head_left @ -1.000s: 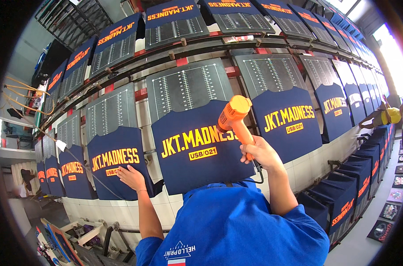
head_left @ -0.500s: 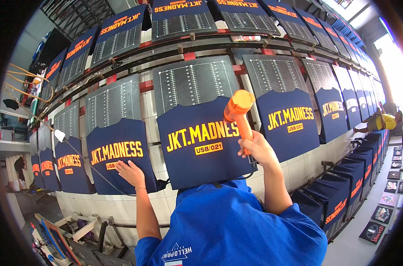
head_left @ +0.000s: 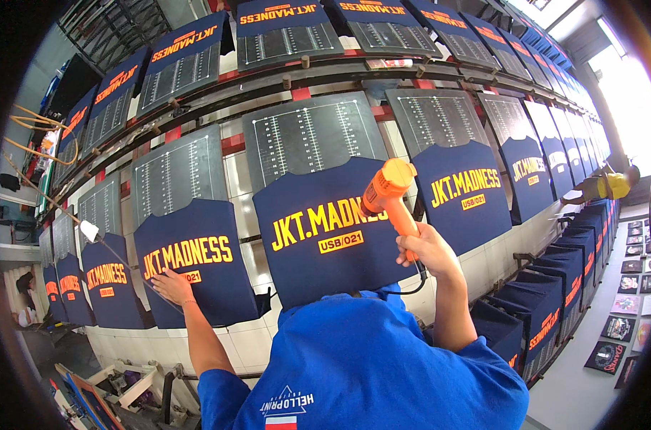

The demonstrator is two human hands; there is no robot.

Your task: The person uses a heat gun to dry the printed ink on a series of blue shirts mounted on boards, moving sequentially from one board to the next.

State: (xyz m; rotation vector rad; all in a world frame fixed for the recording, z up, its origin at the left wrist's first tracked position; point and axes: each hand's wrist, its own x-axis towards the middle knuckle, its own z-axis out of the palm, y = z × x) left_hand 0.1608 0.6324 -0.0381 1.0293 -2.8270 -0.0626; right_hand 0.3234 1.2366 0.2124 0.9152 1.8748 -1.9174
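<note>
My right hand (head_left: 431, 251) is wrapped round the handle of an orange hair dryer (head_left: 387, 188), its nozzle tilted toward the yellow print of a navy T-shirt (head_left: 318, 276). That shirt is stretched over a dark board (head_left: 307, 136) with white measuring marks. A black cord (head_left: 413, 290) trails from the handle. My left hand (head_left: 173, 288), fingers stretched out, lies at the lower left of the yellow print on the neighbouring navy T-shirt (head_left: 222, 304) to the left, covering part of the small label.
More boards with printed navy shirts (head_left: 467, 179) run left and right, with a facing row (head_left: 286, 21) beyond a metal rail (head_left: 268, 82). A white fitting on a cord (head_left: 89, 231) hangs at left. A person in yellow (head_left: 612, 186) is far right. Frames (head_left: 96, 401) lean at lower left.
My left hand has moved left and slightly down across the neighbouring shirt. The hair dryer and my right hand have shifted slightly right and down. The view has moved a little.
</note>
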